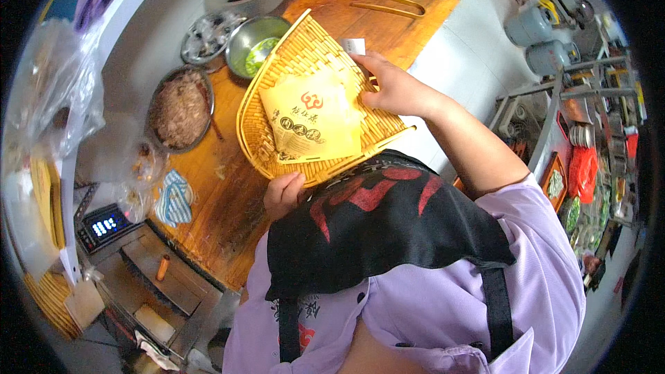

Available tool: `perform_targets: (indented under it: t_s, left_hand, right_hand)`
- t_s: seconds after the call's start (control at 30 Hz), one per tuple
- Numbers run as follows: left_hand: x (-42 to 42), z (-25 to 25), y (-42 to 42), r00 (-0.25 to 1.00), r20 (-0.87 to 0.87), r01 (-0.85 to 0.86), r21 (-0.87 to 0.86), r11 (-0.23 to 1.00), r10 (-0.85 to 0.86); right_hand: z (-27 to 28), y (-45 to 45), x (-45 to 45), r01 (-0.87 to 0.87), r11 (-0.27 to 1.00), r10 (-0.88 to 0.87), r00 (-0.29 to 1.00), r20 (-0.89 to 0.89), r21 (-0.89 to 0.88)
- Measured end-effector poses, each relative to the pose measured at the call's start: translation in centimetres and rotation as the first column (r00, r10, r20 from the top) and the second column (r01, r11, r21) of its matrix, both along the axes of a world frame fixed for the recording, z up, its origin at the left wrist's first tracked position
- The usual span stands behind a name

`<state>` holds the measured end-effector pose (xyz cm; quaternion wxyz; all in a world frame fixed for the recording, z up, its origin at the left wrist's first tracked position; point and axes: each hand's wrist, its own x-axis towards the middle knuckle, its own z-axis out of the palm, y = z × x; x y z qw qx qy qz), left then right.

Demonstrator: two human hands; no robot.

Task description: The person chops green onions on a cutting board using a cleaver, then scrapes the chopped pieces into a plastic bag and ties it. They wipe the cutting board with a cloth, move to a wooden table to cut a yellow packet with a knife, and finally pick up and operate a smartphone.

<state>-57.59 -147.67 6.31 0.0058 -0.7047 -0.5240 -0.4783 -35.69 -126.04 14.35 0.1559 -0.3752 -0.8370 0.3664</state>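
Observation:
A woven bamboo tray (pixel 301 47), a shallow scoop shape with a rolled rim, is held in front of my black apron (pixel 384 218), over the edge of the wooden worktop. Inside it lies a yellow paper food bag (pixel 314 114) bearing print and a red emblem; its contents are hidden. My right hand (pixel 387 83) grips the tray's right side, fingers partly out of sight behind the weave. A small white paper slip (pixel 354 45) shows just beyond those fingertips; what supports it is unclear. My left hand (pixel 284 195) holds the near left rim, partly hidden by the apron.
On the wooden worktop (pixel 234 218) are a bowl of minced meat (pixel 182 109), a steel bowl with chopped greens (pixel 257 52), tongs (pixel 389 4) and a striped cloth (pixel 174 198). A lit digital display (pixel 104 226) stands at left. Gas cylinders (pixel 545 57) stand on the floor at right.

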Motion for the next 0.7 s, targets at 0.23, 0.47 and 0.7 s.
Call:
perform_targets:
  t_s: [0.23, 0.47, 0.7]
  left_hand:
    - [5.7, 1.1, 7.4, 0.991, -0.043, 0.128, 0.020, 0.992, -0.127]
    - [13.8, 1.8, 18.2, 0.960, -0.129, 0.244, -0.039, 0.969, -0.247]
    - [27.0, 1.0, 28.5, 0.968, -0.064, 0.242, 0.016, 0.970, -0.241]
  right_hand:
    - [1.9, 1.7, 7.6, 0.205, 0.782, -0.231, 0.972, -0.032, 0.589]
    - [1.0, 10.2, 18.1, 0.231, 0.742, -0.257, 0.965, -0.051, 0.630]
    - [2.3, 18.8, 29.8, 0.284, 0.747, -0.380, 0.924, 0.036, 0.601]
